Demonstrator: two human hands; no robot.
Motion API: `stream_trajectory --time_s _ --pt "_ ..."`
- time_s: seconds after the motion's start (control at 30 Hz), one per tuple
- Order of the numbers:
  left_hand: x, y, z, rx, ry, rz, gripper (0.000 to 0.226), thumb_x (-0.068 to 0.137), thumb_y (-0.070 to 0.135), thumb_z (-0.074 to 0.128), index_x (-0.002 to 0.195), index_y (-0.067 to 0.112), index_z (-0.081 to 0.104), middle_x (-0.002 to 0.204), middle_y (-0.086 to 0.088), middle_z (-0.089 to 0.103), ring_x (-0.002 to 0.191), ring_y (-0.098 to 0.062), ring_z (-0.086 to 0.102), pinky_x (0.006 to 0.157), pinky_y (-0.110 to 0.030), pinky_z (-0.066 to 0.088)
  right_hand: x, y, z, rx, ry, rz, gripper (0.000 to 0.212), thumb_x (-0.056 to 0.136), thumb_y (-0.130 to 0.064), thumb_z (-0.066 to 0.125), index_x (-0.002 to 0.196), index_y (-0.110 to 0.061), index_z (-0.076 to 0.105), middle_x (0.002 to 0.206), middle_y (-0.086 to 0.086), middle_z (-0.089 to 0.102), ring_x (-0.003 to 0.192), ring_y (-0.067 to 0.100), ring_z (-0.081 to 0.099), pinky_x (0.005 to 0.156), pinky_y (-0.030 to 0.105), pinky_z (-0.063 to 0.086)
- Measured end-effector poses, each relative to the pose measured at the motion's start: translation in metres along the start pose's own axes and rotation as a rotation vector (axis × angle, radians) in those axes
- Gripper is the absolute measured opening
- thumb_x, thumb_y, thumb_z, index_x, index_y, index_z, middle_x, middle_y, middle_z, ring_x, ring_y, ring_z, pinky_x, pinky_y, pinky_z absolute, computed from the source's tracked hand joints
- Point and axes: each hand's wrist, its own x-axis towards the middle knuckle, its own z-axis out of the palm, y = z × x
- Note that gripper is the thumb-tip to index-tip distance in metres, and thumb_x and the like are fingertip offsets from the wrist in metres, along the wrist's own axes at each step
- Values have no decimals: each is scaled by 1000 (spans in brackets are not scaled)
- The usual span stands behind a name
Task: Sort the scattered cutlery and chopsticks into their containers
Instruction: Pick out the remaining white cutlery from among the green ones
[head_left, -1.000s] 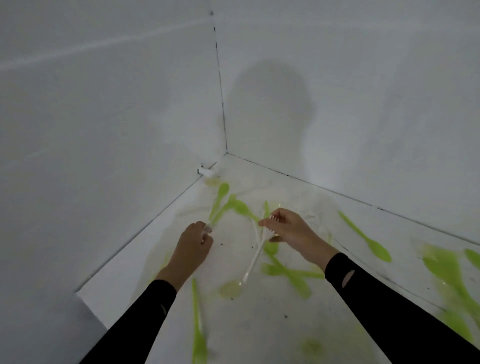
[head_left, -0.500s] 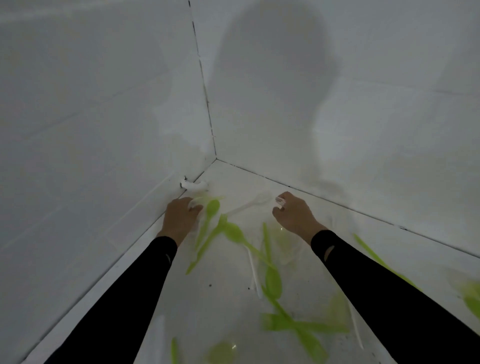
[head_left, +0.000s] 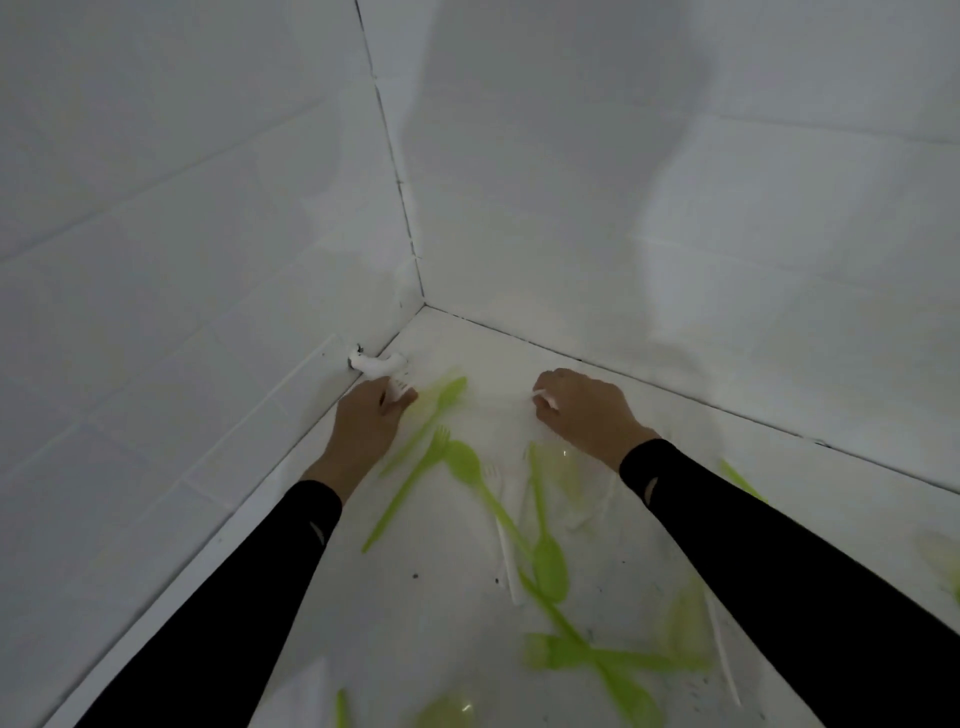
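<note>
Two white tiled walls, left wall (head_left: 156, 260) and right wall (head_left: 675, 208), meet in a corner. Below them is a white surface (head_left: 415, 613) with dark specks. Much of the view is motion-blurred.

Both arms reach toward the corner in black sleeves: left sleeve (head_left: 234, 597), right sleeve (head_left: 779, 571). Both run off the bottom edge.

Left hand (head_left: 366, 426) is down at the foot of the left wall, fingers curled round a white fork (head_left: 399, 387). Only the tines show past the knuckles; the handle is hidden in the fist.

Right hand (head_left: 582, 410) is back-up near the right wall, fingers curled tight on a white utensil (head_left: 545, 399). Only a small tip pokes out, so its kind cannot be told.

The scattered cutlery lies on the surface between and below the hands:
- A green spoon (head_left: 488, 499), bowl toward the hands, with its long handle running down-right.
- A green fork (head_left: 410, 486) just beside it, tines touching the spoon's bowl.
- A second green fork (head_left: 436, 410), blurred, by the left hand's fingers.
- Another green spoon (head_left: 548, 561), bowl downward, overlapping the first spoon's handle.
- A white fork on the surface (head_left: 504, 540), pale and hard to see.
- A green piece (head_left: 597, 659) lying crosswise, too smeared to name.

More green shapes at the bottom and right edges are cut off.

A white lump (head_left: 374, 362) sits at the wall base just above the left hand; what it is cannot be made out.
</note>
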Motion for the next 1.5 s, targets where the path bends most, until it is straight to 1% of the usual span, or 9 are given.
stream_trajectory --time_s 0.17,0.27,0.4,0.53,0.77,1.0,1.1,1.3,1.5 --pt "-11 12 -27 -313 -41 85 10 96 15 61 104 10 62 76 -6 64 49 -5 60 55 -23 54 -22 19 -50 570 58 79 23 88 -37 70 84 -15 64 78 -8 65 72 9 57 65 23 41" --pt "-20 16 -36 -115 -102 199 14 93 17 66 104 25 66 82 -5 64 64 -16 59 57 -12 49 -41 13 -76 799 132 71 24 90 -29 70 85 -7 60 68 -13 57 60 2 48 58 15 38" --pt "-25 0 -31 240 -322 276 34 87 25 73 119 15 66 97 -3 65 78 -17 54 69 -9 36 -57 15 -89 1045 169 205 13 91 -19 56 86 -9 49 69 -2 61 59 12 43 53 27 36" --pt "-32 -8 -19 376 -401 267 38 84 23 76 113 1 67 111 -14 58 100 -30 58 78 -25 34 -71 24 -85 829 192 307 12 95 -25 46 98 -18 56 67 1 63 54 4 56 55 17 41" --pt "-37 4 -19 274 -326 280 28 83 26 77 94 4 62 85 0 52 85 -24 54 69 -26 30 -74 39 -46 689 -99 552 16 91 -17 48 84 -6 57 79 9 58 53 17 48 44 23 36" --pt "-47 51 -37 -294 -81 235 9 102 12 47 104 8 39 81 -2 69 70 -5 69 75 -25 54 -73 28 -3 392 -70 517 38 85 -44 63 72 -13 45 79 0 52 85 25 60 70 30 44" --pt "-50 71 -35 -494 -49 124 23 98 20 59 105 14 38 74 -9 56 46 -16 59 51 -33 54 -71 25 -4 453 -15 553 34 85 -27 62 64 -14 38 72 1 49 77 27 55 60 28 38" --pt "-58 74 4 -138 -199 3 25 91 33 66 84 10 70 67 0 68 46 -6 58 44 -16 45 -77 32 -15 449 10 581 35 87 -38 60 68 -13 43 76 3 53 77 26 55 62 29 39" --pt "-63 53 48 222 -276 114 47 76 44 79 83 13 44 85 -2 47 83 -20 45 67 -28 26 -73 16 -18 221 -127 531 43 92 -46 57 111 -8 60 111 7 62 106 29 62 76 28 39"
